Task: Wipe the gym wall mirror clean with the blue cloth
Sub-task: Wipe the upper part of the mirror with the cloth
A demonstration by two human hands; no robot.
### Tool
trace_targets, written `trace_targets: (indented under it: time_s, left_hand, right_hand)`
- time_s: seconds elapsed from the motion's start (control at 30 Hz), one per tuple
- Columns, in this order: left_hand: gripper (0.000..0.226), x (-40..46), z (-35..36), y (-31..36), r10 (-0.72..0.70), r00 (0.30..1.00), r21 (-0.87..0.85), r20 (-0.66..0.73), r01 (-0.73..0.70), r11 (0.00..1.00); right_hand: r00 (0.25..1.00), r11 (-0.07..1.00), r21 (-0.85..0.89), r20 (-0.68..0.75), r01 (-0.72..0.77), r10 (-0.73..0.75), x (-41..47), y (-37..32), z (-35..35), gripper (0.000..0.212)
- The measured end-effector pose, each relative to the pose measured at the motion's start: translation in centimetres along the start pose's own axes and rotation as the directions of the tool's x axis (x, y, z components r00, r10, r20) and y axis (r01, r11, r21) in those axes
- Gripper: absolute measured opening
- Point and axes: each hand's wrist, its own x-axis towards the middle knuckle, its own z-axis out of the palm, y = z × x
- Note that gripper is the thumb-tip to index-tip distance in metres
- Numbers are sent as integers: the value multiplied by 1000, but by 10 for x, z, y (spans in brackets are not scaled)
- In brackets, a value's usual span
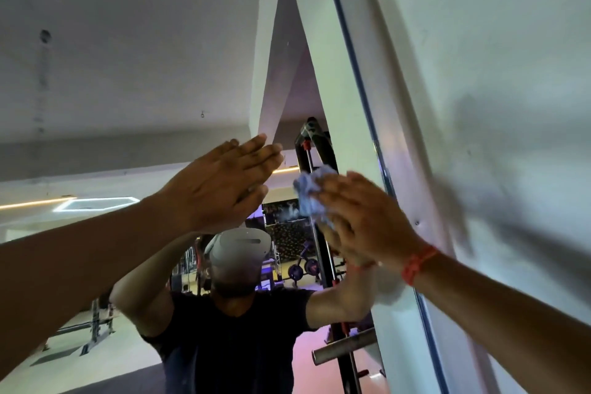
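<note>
Mirror fills the left and middle of the frame, its right edge running down beside the white wall. Your right hand, right of centre, presses the crumpled blue cloth flat against the glass near that edge, fingers straight over it, a red thread band on the wrist. Your left hand, just left of the cloth, lies flat on the mirror, fingers straight and together, holding nothing. Low in the glass you see your own reflection in a dark shirt, gym gear behind.
</note>
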Motion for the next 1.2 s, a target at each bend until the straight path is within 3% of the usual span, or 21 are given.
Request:
trace_targets:
  time_s: [0.1, 0.17, 0.2, 0.27, 0.33, 0.4, 0.43, 0.5, 0.53, 0.6, 0.63, 0.7, 0.77, 0.8, 0.87, 0.93, 0.97, 1.0, 1.07, 1.13, 1.2]
  left_hand:
    - [65, -3, -1, -2, 14, 1000, 7, 3, -14, 1000]
    - [64, -6, -1, -1, 15, 1000, 9, -4, -15, 1000]
    - [64, -8, 0, 0, 13, 1000, 12, -10, -13, 1000]
    - [63, -11, 1, 2, 8, 1000, 14, -20, -7, 1000]
    - [63, -14, 1, 3, 8, 1000, 4, -30, -8, 1000]
    - [63, -16, 0, 3, 12, 1000, -7, -28, -12, 1000]
    - [63, -17, -1, 3, 16, 1000, -6, -24, -16, 1000]
    - [63, -21, -1, 2, 29, 999, -4, -20, -29, 1000]
    - [63, -23, -1, 1, 34, 999, -10, -25, -34, 999]
    - [63, -26, 0, 0, 32, 999, -26, -36, -33, 999]
    - [63, -27, 0, 0, 31, 999, -28, -39, -32, 999]
    - [62, -28, 1, 1, 33, 998, -22, -49, -34, 999]
    - [62, -27, 0, 2, 34, 998, -14, -52, -35, 999]
    - [62, -27, -1, 3, 30, 998, -11, -52, -31, 999]
    - [62, -26, -4, 3, 32, 998, 5, -51, -32, 999]
    - [62, -25, -6, 1, 45, 997, 19, -56, -44, 999]
    - [61, -24, -7, -1, 50, 997, 25, -58, -49, 998]
    - [61, -24, -7, -3, 57, 997, 32, -56, -55, 998]
    - [61, -23, -7, -9, 72, 996, 56, -54, -69, 996]
    - [60, -19, -7, -15, 104, 994, 81, -41, -100, 992]
    - [59, -17, -9, -22, 131, 991, 115, -33, -126, 985]
  right_hand:
    - [955, 965, 31, -139, -261, 262, 28, 15, 5, 46]
    - [829, 860, 211, -240, -464, 506, 28, -19, 17, 43]
    - [795, 827, 268, -246, -495, 555, 21, -42, 22, 43]
    - [891, 896, 271, -196, -352, 409, -7, -82, 26, 43]
    - [994, 970, 237, -85, -52, 74, -30, -82, 17, 41]
    - [994, 986, 125, -11, 113, -113, -30, -43, 6, 40]
    - [996, 993, 79, -17, 87, -86, -25, -22, 3, 41]
    - [978, 982, 48, -88, -184, 188, -11, 2, -1, 44]
    - [925, 936, 84, -148, -341, 350, -5, -5, 1, 45]
    - [847, 867, 166, -192, -470, 496, -6, -39, 10, 43]
    - [881, 894, 183, -176, -410, 440, -15, -57, 13, 42]
    - [992, 983, 158, -70, -88, 100, -37, -77, 9, 41]
    - [990, 985, 108, 16, 135, -138, -42, -49, 0, 39]
    - [991, 988, 78, 18, 132, -133, -38, -29, -4, 39]
    - [989, 991, 73, -82, -113, 119, -21, 9, -5, 46]
    - [864, 889, 158, -214, -430, 456, -4, 9, 1, 47]
    - [832, 863, 182, -234, -471, 503, 1, -5, 8, 43]
    - [869, 886, 198, -198, -418, 454, 1, -23, 12, 39]
    - [992, 983, 175, -98, -59, 77, -11, -44, 17, 38]
    - [983, 976, 112, -20, 186, -185, -2, -17, 6, 41]
    - [995, 994, 51, -46, 93, -91, 26, 19, 2, 41]
